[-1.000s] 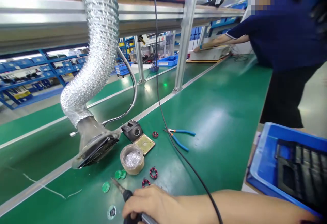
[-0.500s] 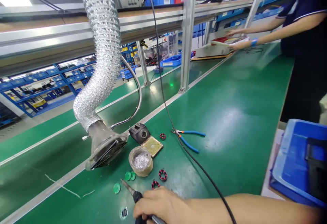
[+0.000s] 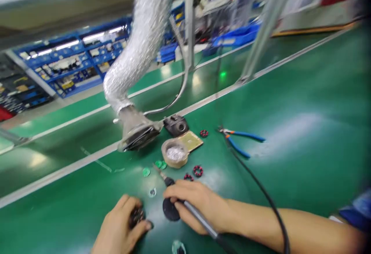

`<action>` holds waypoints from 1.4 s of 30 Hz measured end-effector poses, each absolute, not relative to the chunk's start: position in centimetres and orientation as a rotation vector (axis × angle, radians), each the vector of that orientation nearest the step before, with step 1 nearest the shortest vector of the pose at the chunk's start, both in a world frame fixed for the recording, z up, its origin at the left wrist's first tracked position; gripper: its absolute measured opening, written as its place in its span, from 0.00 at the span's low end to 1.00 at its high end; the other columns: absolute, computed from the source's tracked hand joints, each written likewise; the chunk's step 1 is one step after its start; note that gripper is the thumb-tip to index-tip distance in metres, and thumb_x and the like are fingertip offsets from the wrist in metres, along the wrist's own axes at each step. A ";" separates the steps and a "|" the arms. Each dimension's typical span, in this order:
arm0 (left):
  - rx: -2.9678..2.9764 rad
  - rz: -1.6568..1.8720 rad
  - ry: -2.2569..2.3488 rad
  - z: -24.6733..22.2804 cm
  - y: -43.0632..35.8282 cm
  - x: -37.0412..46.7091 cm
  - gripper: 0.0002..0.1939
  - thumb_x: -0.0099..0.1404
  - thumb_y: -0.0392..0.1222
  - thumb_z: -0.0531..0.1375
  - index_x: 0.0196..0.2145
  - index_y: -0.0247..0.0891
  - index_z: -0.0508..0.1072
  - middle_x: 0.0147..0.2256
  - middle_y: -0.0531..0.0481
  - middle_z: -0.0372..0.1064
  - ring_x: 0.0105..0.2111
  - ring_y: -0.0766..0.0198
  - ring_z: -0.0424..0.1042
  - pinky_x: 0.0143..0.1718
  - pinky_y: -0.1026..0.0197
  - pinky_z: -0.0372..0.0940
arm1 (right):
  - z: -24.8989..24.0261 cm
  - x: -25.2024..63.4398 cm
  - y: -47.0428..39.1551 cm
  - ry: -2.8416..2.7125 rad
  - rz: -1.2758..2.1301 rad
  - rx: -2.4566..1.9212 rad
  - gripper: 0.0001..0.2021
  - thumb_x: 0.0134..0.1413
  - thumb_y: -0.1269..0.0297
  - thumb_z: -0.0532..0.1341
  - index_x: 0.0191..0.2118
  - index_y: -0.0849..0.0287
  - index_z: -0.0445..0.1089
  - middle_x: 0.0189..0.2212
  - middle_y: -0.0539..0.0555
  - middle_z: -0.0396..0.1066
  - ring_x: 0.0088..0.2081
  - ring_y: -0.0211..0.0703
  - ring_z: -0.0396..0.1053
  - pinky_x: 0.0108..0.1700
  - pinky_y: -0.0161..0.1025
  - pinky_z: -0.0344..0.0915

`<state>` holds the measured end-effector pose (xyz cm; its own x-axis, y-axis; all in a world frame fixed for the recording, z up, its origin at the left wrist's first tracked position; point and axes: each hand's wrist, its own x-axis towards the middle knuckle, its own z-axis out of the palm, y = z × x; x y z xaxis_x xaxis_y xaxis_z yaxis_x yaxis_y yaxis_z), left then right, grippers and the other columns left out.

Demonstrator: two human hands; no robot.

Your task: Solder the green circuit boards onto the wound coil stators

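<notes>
My right hand (image 3: 199, 205) is closed round a soldering iron (image 3: 199, 218), its tip angled up and left near small green discs (image 3: 158, 164). Under that hand's fingers shows a black round piece (image 3: 171, 209); I cannot tell whether they touch it. My left hand (image 3: 120, 223) curls its fingers and thumb round a small dark part with coppery spots (image 3: 136, 216), partly hidden. Between the hands and the tip lies a small pale-rimmed round piece (image 3: 152, 192). Red-and-black rings (image 3: 198, 171) rest beyond my right hand. Another green-rimmed piece (image 3: 178, 247) sits at the lower edge.
A round pot of silvery shavings (image 3: 175, 153) stands beside the iron's stand (image 3: 176, 125) and its yellowish sponge tray (image 3: 191, 141). Blue-handled pliers (image 3: 242, 140) lie to the right. A fume extractor hood (image 3: 139, 134) hangs over the left side. The iron's black cable (image 3: 265, 194) crosses my forearm.
My left hand has come into view with the dark part. The view has tilted down and turned left, so the bench things sit higher and farther right. My right hand still grips the iron.
</notes>
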<state>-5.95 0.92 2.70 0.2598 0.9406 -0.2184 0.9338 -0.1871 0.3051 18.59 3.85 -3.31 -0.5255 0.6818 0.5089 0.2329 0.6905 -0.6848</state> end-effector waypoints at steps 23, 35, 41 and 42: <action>2.219 0.335 1.280 0.6 2.2 -6.6 0.28 0.58 0.42 0.66 0.54 0.42 0.63 0.42 0.48 0.68 0.42 0.57 0.66 0.45 0.53 0.64 | -3.4 18.8 3.9 -2.099 0.738 -0.705 0.15 0.57 0.75 0.51 0.47 0.58 0.65 0.32 0.53 0.69 0.31 0.39 0.69 0.32 0.35 0.69; 1.679 0.900 1.325 -0.9 -1.1 -0.9 0.22 0.60 0.33 0.62 0.47 0.43 0.56 0.40 0.52 0.72 0.37 0.67 0.74 0.39 0.64 0.71 | -2.2 17.5 3.2 -1.854 0.712 -0.615 0.15 0.53 0.77 0.57 0.46 0.57 0.65 0.36 0.50 0.74 0.35 0.35 0.72 0.40 0.30 0.69; 1.609 0.995 1.508 -0.4 -1.4 -0.1 0.20 0.57 0.41 0.65 0.44 0.41 0.62 0.37 0.47 0.76 0.35 0.57 0.77 0.37 0.55 0.75 | -2.7 17.4 3.1 -1.836 0.681 -0.593 0.13 0.55 0.76 0.55 0.45 0.58 0.68 0.36 0.50 0.76 0.35 0.34 0.72 0.42 0.28 0.67; 1.628 1.018 1.504 0.0 -1.5 0.2 0.19 0.57 0.42 0.66 0.43 0.41 0.64 0.37 0.46 0.75 0.35 0.55 0.77 0.35 0.53 0.75 | -2.9 17.2 3.3 -1.875 0.657 -0.578 0.13 0.56 0.75 0.55 0.45 0.58 0.68 0.36 0.50 0.76 0.35 0.35 0.72 0.42 0.29 0.67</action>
